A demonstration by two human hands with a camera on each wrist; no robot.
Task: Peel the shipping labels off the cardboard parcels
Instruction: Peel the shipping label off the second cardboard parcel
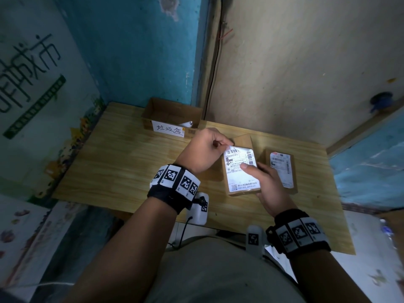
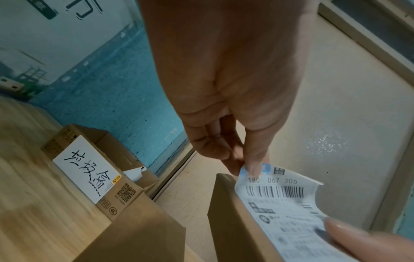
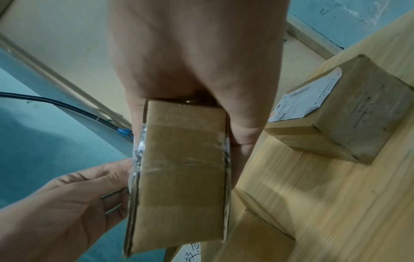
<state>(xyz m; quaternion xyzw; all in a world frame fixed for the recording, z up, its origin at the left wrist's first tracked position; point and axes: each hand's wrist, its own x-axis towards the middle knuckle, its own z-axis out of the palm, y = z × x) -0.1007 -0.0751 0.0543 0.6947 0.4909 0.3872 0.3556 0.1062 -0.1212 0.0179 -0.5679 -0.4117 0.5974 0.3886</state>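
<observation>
My right hand [image 1: 253,169] grips a small cardboard parcel [image 1: 235,191] above the table, thumb pressed on its white shipping label [image 1: 240,171]. My left hand [image 1: 227,146] pinches the label's top left corner. In the left wrist view that corner [image 2: 253,170] is lifted and curls off the parcel [image 2: 226,221]. The right wrist view shows the parcel's taped end [image 3: 183,177] in my grip. A second parcel [image 1: 293,169] with its label [image 1: 281,167] stuck on lies on the table to the right.
An open cardboard box [image 1: 153,110] with a handwritten white sign [image 1: 168,129] stands at the table's back; a rolled white label [image 1: 187,124] lies inside. A plain cardboard box [image 1: 242,138] sits behind the held parcel. The wooden table [image 1: 122,162] meets walls at back and left.
</observation>
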